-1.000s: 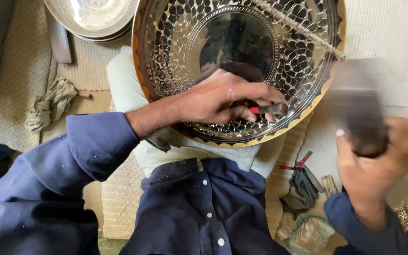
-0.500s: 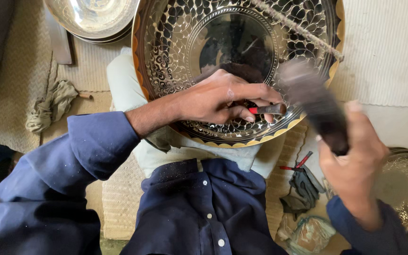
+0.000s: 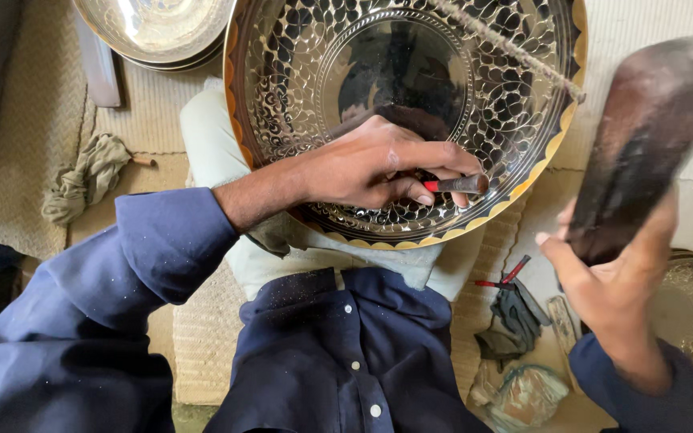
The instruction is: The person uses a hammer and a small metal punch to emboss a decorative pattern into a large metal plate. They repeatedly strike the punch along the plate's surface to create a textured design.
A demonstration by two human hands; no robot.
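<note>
— What are the hands doing?
— The left hand (image 3: 370,164) is pinching a red-banded chisel (image 3: 455,185) against the engraved metal tray (image 3: 298,64) resting on the lap. The right hand (image 3: 611,281) is gripping a dark, blurred mallet (image 3: 643,136), raised beside the tray.

Soft daylight, glare on the engraved metal tray (image 3: 411,88), and the mallet (image 3: 643,144) motion-blurred.

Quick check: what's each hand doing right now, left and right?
Left hand: closed in a grip on a small red-banded punch, set against the engraved metal tray.
Right hand: closed around a dark wooden mallet, raised, blurred.
</note>
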